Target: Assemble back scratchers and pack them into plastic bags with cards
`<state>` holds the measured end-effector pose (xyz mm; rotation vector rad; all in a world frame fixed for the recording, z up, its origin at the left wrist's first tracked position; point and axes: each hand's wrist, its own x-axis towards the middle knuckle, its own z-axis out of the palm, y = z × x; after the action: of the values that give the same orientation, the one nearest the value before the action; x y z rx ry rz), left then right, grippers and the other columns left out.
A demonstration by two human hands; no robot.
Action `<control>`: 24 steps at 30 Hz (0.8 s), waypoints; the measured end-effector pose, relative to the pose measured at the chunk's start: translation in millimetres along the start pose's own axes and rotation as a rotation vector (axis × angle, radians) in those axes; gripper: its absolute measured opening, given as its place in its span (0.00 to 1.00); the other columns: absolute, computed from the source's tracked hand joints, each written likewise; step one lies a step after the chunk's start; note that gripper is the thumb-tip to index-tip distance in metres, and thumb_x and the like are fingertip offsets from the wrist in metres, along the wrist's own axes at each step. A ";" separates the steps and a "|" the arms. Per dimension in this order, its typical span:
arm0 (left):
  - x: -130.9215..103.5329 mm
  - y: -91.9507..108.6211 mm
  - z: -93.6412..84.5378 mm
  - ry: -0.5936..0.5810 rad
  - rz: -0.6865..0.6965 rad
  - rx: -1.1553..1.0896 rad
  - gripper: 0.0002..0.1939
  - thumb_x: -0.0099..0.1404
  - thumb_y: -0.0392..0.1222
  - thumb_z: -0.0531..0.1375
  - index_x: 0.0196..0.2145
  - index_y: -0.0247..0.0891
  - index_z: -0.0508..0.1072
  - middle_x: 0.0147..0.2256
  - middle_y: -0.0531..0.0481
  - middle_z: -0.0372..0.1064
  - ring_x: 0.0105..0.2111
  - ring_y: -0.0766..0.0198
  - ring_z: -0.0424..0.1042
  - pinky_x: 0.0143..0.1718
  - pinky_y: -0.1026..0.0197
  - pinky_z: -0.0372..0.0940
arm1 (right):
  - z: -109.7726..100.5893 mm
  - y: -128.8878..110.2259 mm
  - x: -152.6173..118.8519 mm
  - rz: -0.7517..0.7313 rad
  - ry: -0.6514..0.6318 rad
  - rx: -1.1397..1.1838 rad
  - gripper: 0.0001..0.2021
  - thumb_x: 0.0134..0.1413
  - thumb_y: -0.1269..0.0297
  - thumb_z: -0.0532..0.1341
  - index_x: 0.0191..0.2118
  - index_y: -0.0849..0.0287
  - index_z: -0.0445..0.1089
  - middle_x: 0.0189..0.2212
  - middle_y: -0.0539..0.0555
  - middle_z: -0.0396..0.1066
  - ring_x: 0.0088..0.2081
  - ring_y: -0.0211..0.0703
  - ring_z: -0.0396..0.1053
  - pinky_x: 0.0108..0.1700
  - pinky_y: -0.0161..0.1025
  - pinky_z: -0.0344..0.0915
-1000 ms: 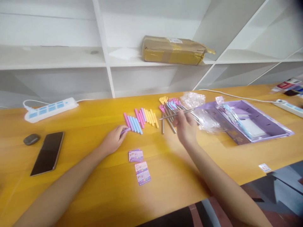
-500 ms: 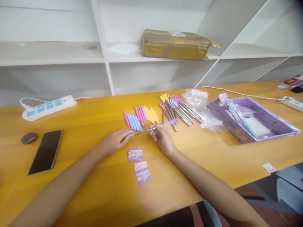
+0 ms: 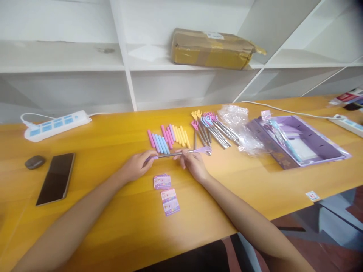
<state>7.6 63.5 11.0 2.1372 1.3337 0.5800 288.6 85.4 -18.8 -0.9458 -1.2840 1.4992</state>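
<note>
My left hand [image 3: 137, 166] is closed around a purple handle sleeve [image 3: 155, 157], mostly hidden by the fingers. Pinched in my right hand [image 3: 193, 164] is a back scratcher [image 3: 167, 155] with a metal rod and a purple claw head pointing right. The rod's left end meets the sleeve; how far it goes in, I cannot tell. Just beyond lie rows of pink, blue and yellow handle sleeves [image 3: 181, 136]. Several back scratchers [image 3: 217, 132] with metal rods and pink, blue or yellow claws lie behind my right hand. Small printed cards [image 3: 170, 207] rest nearer me.
Clear plastic bags [image 3: 236, 124] lie right of the scratchers, beside a purple box [image 3: 334, 151] holding packaged items. On the left are a power strip [image 3: 58, 125], a phone [image 3: 56, 179] and a small dark case [image 3: 34, 162]. A taped carton [image 3: 212, 49] sits on the shelf.
The scratcher's rod has swung from slanted to nearly level, and its free end has come against the purple sleeve. Earlier a gap showed between them. The view has shifted slightly.
</note>
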 end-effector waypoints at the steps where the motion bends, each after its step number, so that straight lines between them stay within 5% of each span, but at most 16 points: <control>1: -0.2 -0.5 0.1 0.000 0.006 0.004 0.17 0.78 0.51 0.50 0.56 0.47 0.73 0.48 0.48 0.80 0.43 0.56 0.79 0.47 0.56 0.69 | -0.1 0.1 -0.1 -0.001 -0.005 -0.005 0.26 0.69 0.42 0.60 0.28 0.59 0.77 0.20 0.53 0.68 0.39 0.46 0.75 0.46 0.41 0.65; 6: -1.0 -2.5 1.7 -0.015 0.053 0.049 0.17 0.78 0.49 0.50 0.56 0.48 0.73 0.47 0.49 0.80 0.40 0.58 0.79 0.45 0.57 0.69 | -2.7 -1.6 0.9 -0.037 -0.031 -0.063 0.33 0.70 0.42 0.59 0.17 0.58 0.69 0.24 0.57 0.71 0.46 0.49 0.75 0.50 0.41 0.65; 11: -0.3 -4.1 3.8 -0.006 0.096 0.082 0.16 0.79 0.48 0.51 0.55 0.46 0.74 0.48 0.50 0.80 0.39 0.59 0.78 0.45 0.58 0.69 | -6.3 -2.9 1.1 -0.038 -0.040 -0.113 0.33 0.68 0.40 0.60 0.17 0.59 0.68 0.31 0.58 0.75 0.38 0.44 0.72 0.46 0.40 0.65; 18: 2.5 -5.7 2.9 0.042 0.030 -0.044 0.15 0.78 0.48 0.53 0.55 0.45 0.74 0.47 0.50 0.80 0.40 0.60 0.79 0.44 0.59 0.70 | -5.1 -13.0 3.0 -0.067 0.067 0.096 0.26 0.67 0.37 0.59 0.46 0.57 0.76 0.27 0.49 0.65 0.22 0.33 0.55 0.27 0.37 0.54; 24: 2.8 -7.2 1.8 0.050 0.012 -0.075 0.15 0.78 0.48 0.54 0.55 0.44 0.74 0.47 0.50 0.80 0.42 0.60 0.79 0.45 0.60 0.70 | -9.4 -19.3 7.8 -0.137 0.247 0.252 0.26 0.66 0.38 0.60 0.50 0.57 0.72 0.25 0.46 0.57 0.21 0.32 0.49 0.25 0.36 0.48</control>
<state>5.0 68.2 5.2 2.0840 1.3059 0.6810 298.4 96.2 -1.2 -0.8306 -0.9388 1.3540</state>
